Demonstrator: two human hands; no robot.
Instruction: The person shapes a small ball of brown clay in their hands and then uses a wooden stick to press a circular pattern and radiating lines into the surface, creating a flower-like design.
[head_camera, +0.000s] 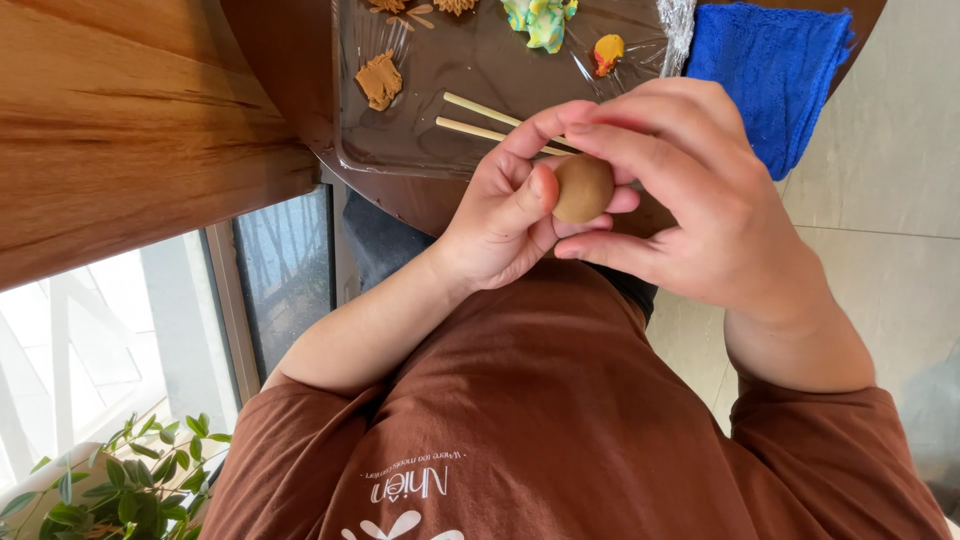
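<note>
At the far left, a green potted plant (120, 480) sits low by the window. Further right on the plastic-covered tray (480, 70) lies a flat scrap of brown clay (379, 79), then two thin wooden sticks (480, 118) side by side, a yellow-green clay figure (541, 20) and a small orange-yellow piece (607, 52). Nearer, over the table's edge, the left hand (500, 215) cups a brown clay ball (582, 188) — smooth, matte, roundish — with its thumb pressed on the ball's left side. The right hand (700, 190) closes over it from the right, fingers curled across the top and underneath — both hands grasp it together. At the far right lies a blue cloth (775, 75).
</note>
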